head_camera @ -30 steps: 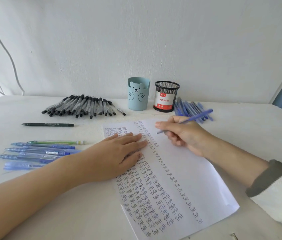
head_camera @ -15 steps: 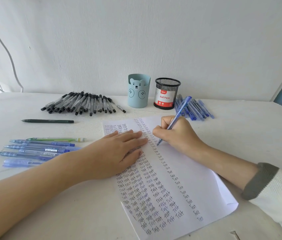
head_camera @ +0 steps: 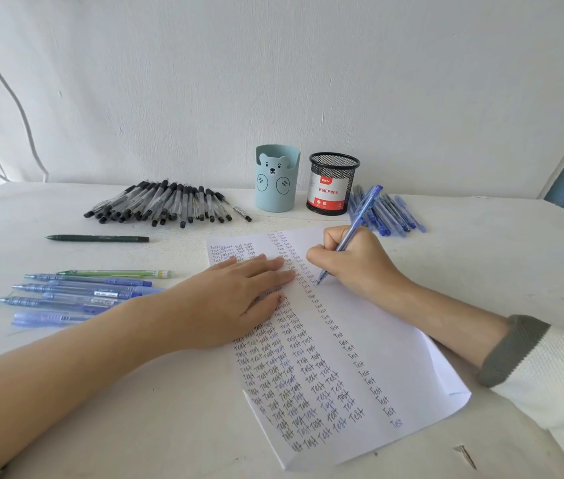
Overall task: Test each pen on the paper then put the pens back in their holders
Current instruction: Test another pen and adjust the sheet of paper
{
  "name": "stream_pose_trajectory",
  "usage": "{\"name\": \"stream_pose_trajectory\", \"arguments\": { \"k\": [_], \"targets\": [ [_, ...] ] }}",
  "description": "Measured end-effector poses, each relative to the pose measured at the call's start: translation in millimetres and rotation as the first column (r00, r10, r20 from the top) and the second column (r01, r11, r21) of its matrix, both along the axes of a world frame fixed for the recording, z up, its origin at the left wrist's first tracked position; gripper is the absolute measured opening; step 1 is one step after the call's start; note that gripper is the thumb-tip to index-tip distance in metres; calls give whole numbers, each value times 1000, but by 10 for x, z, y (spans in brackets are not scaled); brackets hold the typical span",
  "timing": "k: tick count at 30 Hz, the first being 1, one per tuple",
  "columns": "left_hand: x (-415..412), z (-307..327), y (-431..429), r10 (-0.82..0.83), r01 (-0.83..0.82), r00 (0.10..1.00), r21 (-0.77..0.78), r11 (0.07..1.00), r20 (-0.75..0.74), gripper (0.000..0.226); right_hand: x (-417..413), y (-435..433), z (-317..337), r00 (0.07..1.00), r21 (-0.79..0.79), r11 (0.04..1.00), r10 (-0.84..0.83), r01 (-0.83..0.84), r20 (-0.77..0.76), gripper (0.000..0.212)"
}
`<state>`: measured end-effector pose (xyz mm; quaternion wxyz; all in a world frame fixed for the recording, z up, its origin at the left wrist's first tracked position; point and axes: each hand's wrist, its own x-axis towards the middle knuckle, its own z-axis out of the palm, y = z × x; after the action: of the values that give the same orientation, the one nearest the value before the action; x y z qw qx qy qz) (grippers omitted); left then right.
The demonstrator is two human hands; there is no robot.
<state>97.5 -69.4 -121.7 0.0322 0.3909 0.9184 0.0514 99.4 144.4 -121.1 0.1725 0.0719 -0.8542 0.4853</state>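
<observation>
A white paper [head_camera: 384, 344] covered in columns of the word "Test" lies in front of me. My left hand [head_camera: 239, 299] presses flat on its left part, fingers straight. My right hand [head_camera: 353, 261] grips a blue pen [head_camera: 360, 216] in a writing hold, its tip touching the paper beside a column of words. At the back stand a light blue bear holder [head_camera: 277, 181] and a black mesh holder [head_camera: 333, 183] labelled "Ball Pens"; no pens show above either rim.
A pile of several black pens [head_camera: 166, 203] lies at the back left, a heap of blue pens [head_camera: 391, 214] right of the mesh holder. A dark pen [head_camera: 97, 238] lies alone. Several blue pens [head_camera: 76, 293] and a green one [head_camera: 118, 273] lie at the left.
My right hand has swung the blue pen from nearly level to upright, moved down the page and set its tip on the paper. My left hand stayed on the sheet.
</observation>
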Motion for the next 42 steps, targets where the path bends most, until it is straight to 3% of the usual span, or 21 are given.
{"name": "stream_pose_trajectory", "arguments": {
  "k": [21, 30, 34, 38, 42],
  "targets": [
    [-5, -8, -11, -2, 2, 1000, 11, 1000, 5, 64, -4, 20, -5, 1000, 3, 1000, 3, -3, -30, 49],
    [5, 0, -12, 0, -1, 1000, 12, 1000, 8, 62, 5, 14, 6, 1000, 14, 1000, -6, 6, -1, 48],
    [20, 21, 1, 3, -3, 1000, -2, 1000, 0, 52, 9, 16, 12, 999, 30, 999, -36, 35, 33, 46],
    [30, 28, 0, 0, 0, 1000, 5, 1000, 0, 51, -18, 31, 63, 988, -109, 989, -86, 100, 128, 38],
    [28, 18, -9, -1, 1, 1000, 3, 1000, -4, 51, 4, 75, 157, 975, -223, 974, 1, 50, 223, 25]
  ]
}}
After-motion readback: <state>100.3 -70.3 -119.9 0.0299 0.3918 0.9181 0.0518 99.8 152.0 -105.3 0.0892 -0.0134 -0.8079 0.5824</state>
